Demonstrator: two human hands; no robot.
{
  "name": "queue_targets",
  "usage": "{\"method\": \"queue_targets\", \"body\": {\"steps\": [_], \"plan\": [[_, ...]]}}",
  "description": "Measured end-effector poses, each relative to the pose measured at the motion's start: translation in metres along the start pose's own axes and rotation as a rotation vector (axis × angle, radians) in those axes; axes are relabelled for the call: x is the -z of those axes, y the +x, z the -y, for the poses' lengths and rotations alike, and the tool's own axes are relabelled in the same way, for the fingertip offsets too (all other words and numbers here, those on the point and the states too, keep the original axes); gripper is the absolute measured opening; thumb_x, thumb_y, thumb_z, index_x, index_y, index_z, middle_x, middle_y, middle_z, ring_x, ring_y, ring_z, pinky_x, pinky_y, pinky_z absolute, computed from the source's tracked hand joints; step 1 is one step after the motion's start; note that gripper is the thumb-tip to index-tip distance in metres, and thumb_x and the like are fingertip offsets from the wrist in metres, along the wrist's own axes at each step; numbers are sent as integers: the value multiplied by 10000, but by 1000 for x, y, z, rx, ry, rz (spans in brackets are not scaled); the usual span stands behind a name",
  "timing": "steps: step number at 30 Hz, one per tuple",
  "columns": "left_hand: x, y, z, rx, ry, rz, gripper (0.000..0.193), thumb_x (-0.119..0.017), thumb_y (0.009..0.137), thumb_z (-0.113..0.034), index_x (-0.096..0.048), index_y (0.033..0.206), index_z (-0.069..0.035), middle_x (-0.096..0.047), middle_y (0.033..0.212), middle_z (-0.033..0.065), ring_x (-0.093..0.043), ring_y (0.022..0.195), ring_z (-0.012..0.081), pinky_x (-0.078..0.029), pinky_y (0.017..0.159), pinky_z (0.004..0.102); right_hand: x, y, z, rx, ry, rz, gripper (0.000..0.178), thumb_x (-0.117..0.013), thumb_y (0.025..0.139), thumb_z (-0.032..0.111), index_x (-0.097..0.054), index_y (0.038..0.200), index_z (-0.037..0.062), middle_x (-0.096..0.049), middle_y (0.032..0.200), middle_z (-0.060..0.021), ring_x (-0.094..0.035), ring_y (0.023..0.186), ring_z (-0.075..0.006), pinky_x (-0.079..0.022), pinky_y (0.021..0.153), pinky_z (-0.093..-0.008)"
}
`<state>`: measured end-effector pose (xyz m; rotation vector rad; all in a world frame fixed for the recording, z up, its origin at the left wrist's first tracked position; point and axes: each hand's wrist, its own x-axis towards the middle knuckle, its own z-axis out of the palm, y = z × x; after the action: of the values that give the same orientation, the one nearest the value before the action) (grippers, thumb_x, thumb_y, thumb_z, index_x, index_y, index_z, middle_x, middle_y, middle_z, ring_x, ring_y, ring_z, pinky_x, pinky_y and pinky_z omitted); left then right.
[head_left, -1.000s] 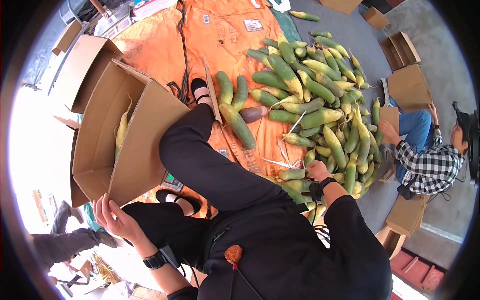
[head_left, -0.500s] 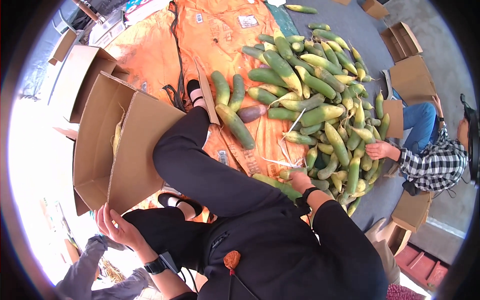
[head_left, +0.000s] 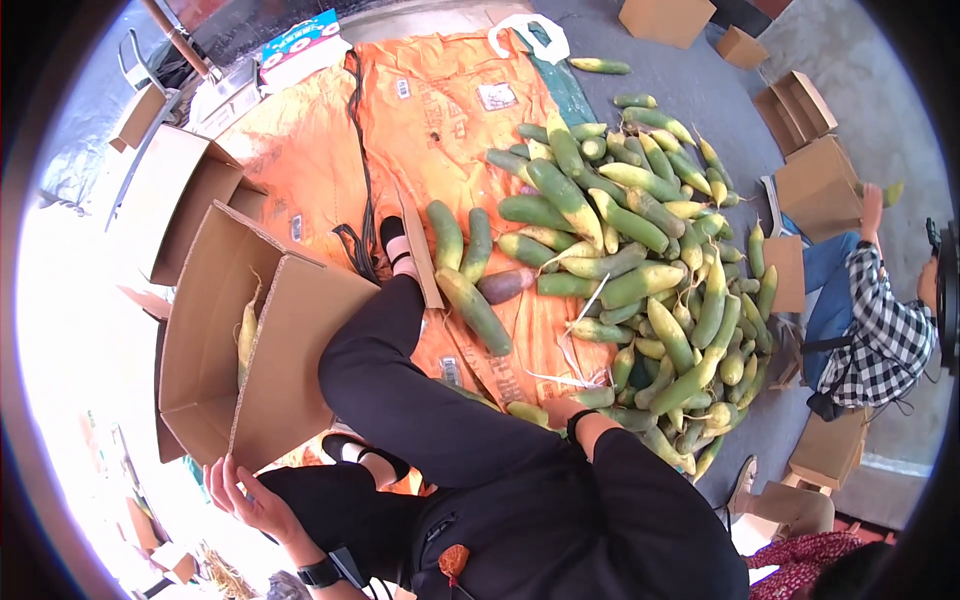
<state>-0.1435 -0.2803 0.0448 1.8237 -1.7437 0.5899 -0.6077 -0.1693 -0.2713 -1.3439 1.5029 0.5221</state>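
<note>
My left hand [head_left: 255,503] is beside the lower corner of an open cardboard box [head_left: 295,345], fingers stretched out and apart, their tips at its edge. Inside that box lies a pale yellow-green radish [head_left: 247,340] with a thin root. My right hand [head_left: 565,411] is closed around the end of a green radish [head_left: 528,413] by my thigh; my leg and sleeve partly hide it. Just beyond it spreads a large pile of green radishes [head_left: 640,285]. Several more, one of them purplish [head_left: 507,286], lie apart near my foot.
An orange sheet [head_left: 440,130] covers the ground, with a black cord [head_left: 362,180] across it. Another open box [head_left: 195,205] stands behind mine. On the right, a co-worker in a checked shirt [head_left: 885,320] raises a hand with a radish [head_left: 893,190] near more boxes. Another person [head_left: 800,560] is at lower right.
My right hand has drawn left and nearer with the radish. The co-worker's hand has left the pile and risen towards a box. The view has shifted slightly; my left hand stays at the box edge.
</note>
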Motion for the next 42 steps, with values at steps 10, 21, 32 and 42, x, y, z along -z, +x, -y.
{"method": "queue_targets", "body": {"steps": [10, 21, 32, 42], "plan": [[-2, -1, 1, 45, -53, 1, 186, -549, 925, -47, -630, 1090, -24, -579, 1149, 105, -459, 1199, 308, -376, 996, 418, -10, 5, -26, -100, 22, -289, 189, -591, 769, 166, -731, 895, 164, -693, 909, -123, -652, 899, -314, -516, 796, -401], [0, -2, 6, 41, -68, -21, 193, -521, 954, -83, -637, 1100, -32, -574, 1167, 94, -453, 1205, 297, -372, 1007, 410, 42, -55, -39, -294, 771, -258, 145, -585, 792, 38, -640, 923, 66, -674, 810, -96, -703, 705, -197, -549, 597, -318], [6, 3, -2, 77, -102, -58, 167, -538, 926, -41, -640, 1047, 14, -593, 1116, 117, -494, 1150, 311, -404, 970, 410, 103, -142, -91, -167, 1544, -432, 153, -554, 830, 2, -508, 938, 99, -624, 788, -97, -644, 683, -273, -550, 645, -404], [5, 3, 0, 96, -172, -75, 170, -535, 924, -34, -635, 1051, 19, -582, 1115, 118, -483, 1162, 311, -402, 960, 414, 254, -200, -48, 532, 1715, -962, 133, -528, 864, -31, -501, 905, 92, -611, 796, -81, -626, 706, -232, -547, 677, -367]]}}
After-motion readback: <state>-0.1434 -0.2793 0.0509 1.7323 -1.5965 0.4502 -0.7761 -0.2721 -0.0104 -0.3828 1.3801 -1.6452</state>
